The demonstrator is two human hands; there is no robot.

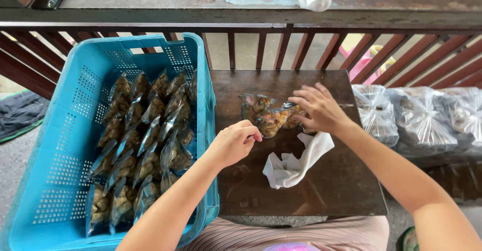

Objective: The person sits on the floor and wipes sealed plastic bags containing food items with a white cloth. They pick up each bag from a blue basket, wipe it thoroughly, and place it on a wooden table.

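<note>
Left hand (233,143): loosely curled, thumb and forefinger pinched together near the front edge of the snack bags on the dark wooden table (321,191); whether anything thin sits in that pinch cannot be told. Right hand (319,109): fingers spread and bent, resting on top of the small clear bags of brown snacks (268,116), which lie toward the far middle of the table. Just nearer than those bags on the table, touching the right wrist's underside: a crumpled white cloth (293,163).

Left of the table, butted against its edge: blue plastic crate (75,130), holding rows of filled clear packets (143,145) standing on edge, packed from far end to near end, with little room left. Right of the table: large clear sacks (416,118) bulging with pale contents. Beyond the table: reddish wooden railing (281,45).

Judged from this: most packets already crated, only the few on the table not yet put away.
</note>
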